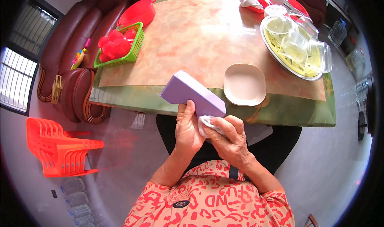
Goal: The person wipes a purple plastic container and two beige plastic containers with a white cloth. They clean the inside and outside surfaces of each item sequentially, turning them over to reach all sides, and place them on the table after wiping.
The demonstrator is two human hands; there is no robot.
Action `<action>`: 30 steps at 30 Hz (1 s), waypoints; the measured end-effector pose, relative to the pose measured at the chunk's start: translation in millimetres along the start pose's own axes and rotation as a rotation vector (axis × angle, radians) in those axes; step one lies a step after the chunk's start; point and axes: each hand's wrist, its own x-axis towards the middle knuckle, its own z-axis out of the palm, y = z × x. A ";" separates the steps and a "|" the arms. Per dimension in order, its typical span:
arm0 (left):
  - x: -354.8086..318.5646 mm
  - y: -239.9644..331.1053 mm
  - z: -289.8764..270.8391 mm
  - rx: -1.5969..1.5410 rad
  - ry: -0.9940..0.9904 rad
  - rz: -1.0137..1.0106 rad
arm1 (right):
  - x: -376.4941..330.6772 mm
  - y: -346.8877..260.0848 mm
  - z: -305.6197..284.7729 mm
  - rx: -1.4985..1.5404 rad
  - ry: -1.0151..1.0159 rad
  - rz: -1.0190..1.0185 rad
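A purple rectangular box point(188, 92) is held tilted above the near edge of the table. My left hand point(188, 131) grips it from below, the thumb pressed along its near side. In my right hand point(231, 141) is a crumpled white cloth point(208, 125), pressed against the box's lower right end. The fingers of my right hand are bent around the cloth. Just right of the box, a shallow beige square dish point(245, 86) rests on the table point(192, 35). What the underside of the box looks like is hidden from me.
At the table's left stand a green basket point(138, 47) of red items and a red basin point(138, 13). A yellow-lined tray point(276, 53) of clear plastic containers sits right, near red dishes point(262, 2). Stacked orange chairs point(60, 149) and clear bottles point(76, 198) are on the floor, left.
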 end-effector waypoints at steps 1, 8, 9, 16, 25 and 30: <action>-0.8 -0.3 -0.4 0.038 -0.010 0.012 | -1.6 0.8 -1.7 0.015 -0.007 0.005; -15.3 -4.3 -15.3 0.072 -0.120 -0.092 | 28.5 3.5 -10.1 0.143 0.000 0.051; -16.9 -4.8 -18.7 0.047 -0.150 -0.107 | 32.6 4.5 -9.4 0.200 0.004 0.053; -27.5 1.0 -18.1 0.079 -0.182 -0.280 | 56.0 16.4 -6.5 0.273 0.001 0.158; -14.2 11.9 -11.6 0.112 -0.141 -0.047 | 35.4 7.0 -3.8 0.117 -0.192 0.266; 1.6 25.3 -12.7 0.474 -0.077 0.155 | 16.1 2.8 -10.4 0.201 -0.241 0.274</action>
